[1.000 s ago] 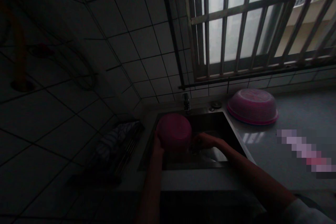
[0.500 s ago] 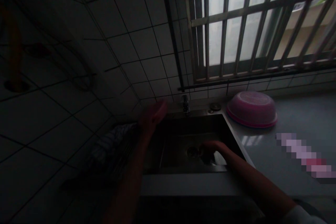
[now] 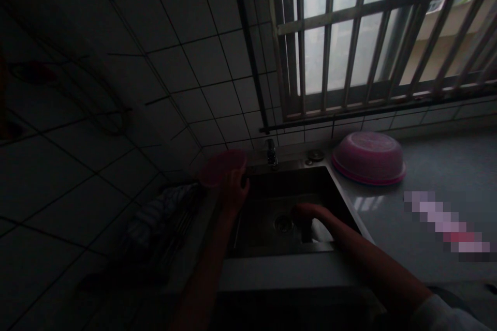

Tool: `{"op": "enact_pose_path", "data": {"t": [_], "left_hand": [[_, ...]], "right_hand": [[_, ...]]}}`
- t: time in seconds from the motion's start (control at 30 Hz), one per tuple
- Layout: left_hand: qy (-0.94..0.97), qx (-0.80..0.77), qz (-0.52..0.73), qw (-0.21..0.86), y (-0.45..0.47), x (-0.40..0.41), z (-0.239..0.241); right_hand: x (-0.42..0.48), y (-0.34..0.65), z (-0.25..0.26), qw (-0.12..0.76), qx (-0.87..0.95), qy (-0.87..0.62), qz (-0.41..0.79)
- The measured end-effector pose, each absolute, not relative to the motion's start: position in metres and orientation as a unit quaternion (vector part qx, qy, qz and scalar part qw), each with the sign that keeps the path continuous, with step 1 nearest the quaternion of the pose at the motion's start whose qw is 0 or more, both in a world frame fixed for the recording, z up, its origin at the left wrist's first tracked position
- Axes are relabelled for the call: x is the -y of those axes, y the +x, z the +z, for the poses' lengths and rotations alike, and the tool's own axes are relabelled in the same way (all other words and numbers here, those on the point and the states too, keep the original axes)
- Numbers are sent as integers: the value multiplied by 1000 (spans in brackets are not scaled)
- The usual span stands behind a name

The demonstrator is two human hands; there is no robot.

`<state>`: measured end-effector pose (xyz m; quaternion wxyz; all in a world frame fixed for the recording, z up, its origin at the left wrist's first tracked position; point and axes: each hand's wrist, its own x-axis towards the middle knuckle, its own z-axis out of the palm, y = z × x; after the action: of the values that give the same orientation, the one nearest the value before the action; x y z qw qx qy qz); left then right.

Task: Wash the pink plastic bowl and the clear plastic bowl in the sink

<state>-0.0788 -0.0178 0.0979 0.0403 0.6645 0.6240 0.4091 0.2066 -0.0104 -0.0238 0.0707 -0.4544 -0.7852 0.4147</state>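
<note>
Two hands, parted across a dim steel sink (image 3: 287, 181). Main change over the last second: pink basin (image 3: 212, 168), tipped in the left hand (image 3: 234, 191) above the sink at first, then swung out to the left, now at the back left corner just beyond the sink's edge, near the tiled wall (image 3: 217, 77). Too dark to tell whether level or tilted.

Left hand right in front of the basin's near side, fingers loosely curved, with a gap beside the thumb. Apparently let go, judging by that looseness; impossible to say whether brushing the rim or just clear of it. With the basin shifted aside, sink floor and drain (image 3: 283, 224) now fully in sight, and left hand probably relieved of its load.

Right hand (image 3: 308, 212) low inside the sink in all three moments, currently just right of the drain, wrist bent downward. Fingers lost in shadow: cannot tell whether grasping anything.

Unmoved: chrome tap (image 3: 271, 154) at the sink's back edge, small round metal disc (image 3: 315, 155) to its right, and on the table (image 3: 438, 155) beyond, pink bowl (image 3: 368, 158), wide rim downward. Off to the left, bunched striped cloth (image 3: 161, 212), mostly swallowed by gloom.
</note>
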Motion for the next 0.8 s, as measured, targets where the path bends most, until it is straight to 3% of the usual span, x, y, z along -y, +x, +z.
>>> {"op": "enact_pose_path", "data": {"t": [0.07, 0.2, 0.27, 0.4, 0.6, 0.8], "left_hand": [[665, -584, 432, 173, -45, 26, 76], [616, -494, 412, 454, 16, 35, 28], [546, -472, 457, 519, 33, 34, 12], [421, -491, 500, 575, 32, 29, 2], [356, -478, 542, 592, 14, 28, 3], [354, -569, 586, 456, 3, 16, 3]], "right_hand": [[6, 204, -20, 127, 777, -447, 425], [-5, 207, -15, 355, 705, -397, 468], [-10, 211, -16, 418, 662, -390, 484], [-7, 203, -23, 422, 673, -401, 456], [14, 172, -28, 410, 751, -305, 419], [8, 227, 18, 306, 772, -521, 195]]}}
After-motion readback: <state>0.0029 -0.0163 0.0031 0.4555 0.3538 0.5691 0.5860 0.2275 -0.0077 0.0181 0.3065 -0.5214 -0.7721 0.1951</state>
